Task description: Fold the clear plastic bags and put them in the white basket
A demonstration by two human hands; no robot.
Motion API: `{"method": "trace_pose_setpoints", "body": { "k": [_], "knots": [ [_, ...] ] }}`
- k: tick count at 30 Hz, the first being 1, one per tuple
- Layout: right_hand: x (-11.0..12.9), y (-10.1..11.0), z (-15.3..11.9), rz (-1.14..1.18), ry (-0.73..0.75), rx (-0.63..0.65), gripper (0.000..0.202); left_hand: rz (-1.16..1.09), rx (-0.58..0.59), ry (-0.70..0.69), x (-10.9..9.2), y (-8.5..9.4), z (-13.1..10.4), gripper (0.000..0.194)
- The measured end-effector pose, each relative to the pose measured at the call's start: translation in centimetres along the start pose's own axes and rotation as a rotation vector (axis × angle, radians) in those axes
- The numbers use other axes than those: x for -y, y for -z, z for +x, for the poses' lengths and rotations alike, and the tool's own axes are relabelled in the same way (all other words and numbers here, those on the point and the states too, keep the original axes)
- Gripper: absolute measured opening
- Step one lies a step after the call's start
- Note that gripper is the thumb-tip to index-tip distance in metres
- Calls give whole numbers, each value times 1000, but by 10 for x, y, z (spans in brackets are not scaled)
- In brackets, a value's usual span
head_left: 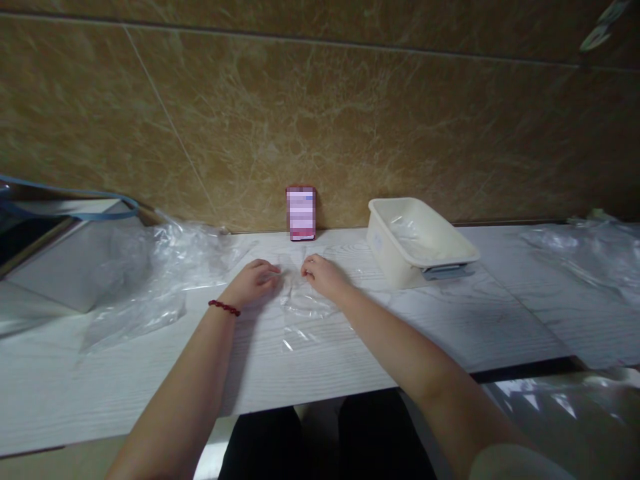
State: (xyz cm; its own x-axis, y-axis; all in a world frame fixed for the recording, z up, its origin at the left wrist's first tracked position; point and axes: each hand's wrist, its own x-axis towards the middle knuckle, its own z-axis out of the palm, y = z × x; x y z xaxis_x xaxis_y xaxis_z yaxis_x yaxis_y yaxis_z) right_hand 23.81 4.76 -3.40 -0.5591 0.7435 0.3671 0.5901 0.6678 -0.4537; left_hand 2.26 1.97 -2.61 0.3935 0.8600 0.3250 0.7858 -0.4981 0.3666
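Both forearms reach out over the white surface [150, 373]; left hand [251, 281] and right hand [323, 275] lie curled on a clear plastic bag [300, 307], fingers pinching its far edge; best kept flat and taut; beyond stands a cream tub [400, 260].

The pink card's [301, 213] face is blurred; both fingertips curl under

No readable text; pink card [301, 213] against wall blurred, illegible.
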Motion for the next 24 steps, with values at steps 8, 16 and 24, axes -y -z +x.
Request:
{"method": "trace_pose_setpoints", "body": {
  "k": [8,16,24],
  "knots": [
    [0,1,-3,17,-89,11,17,103,12,40,-9,-12,1,42],
    [1,-3,-1,141,-116,36,19,106,47,135,-26,-17,-5,64],
    [2,-5,-1,199,-191,23,18,253,-5,227,-37,-11,-8,74]
  ]
}}
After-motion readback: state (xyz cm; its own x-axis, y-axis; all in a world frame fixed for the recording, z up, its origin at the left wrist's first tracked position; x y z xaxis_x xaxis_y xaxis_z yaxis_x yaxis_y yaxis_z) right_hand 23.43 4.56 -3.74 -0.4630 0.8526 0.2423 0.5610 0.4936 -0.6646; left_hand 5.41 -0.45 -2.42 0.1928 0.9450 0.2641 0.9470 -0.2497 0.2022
